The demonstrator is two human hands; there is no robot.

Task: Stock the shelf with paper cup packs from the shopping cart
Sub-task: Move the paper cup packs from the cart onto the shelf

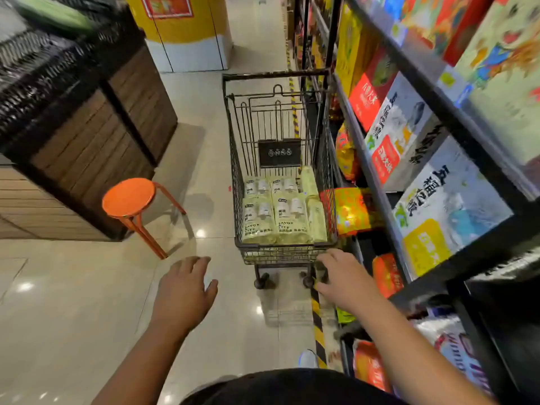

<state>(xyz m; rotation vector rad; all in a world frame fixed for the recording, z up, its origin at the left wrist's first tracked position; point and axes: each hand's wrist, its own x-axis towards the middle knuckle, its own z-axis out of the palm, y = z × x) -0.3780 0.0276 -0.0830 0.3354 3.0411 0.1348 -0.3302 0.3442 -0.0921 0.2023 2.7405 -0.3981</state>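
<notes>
Hands: left hand (182,290) spread flat, palm down, holding nothing, above glossy beige floor tiles (73,317); right hand (340,277) curls fingers and thumb round the near right corner of the black wire shopping cart (276,75).
Packs: pale green plastic-wrapped paper cup packs (280,211) lie side by side in the basket, just beyond both hands.
Shelf: black metal shelf (455,112) at right, stacked with printed cardboard boxes (400,133).
Stool: round orange metal stool (128,197), left of the cart.
</notes>
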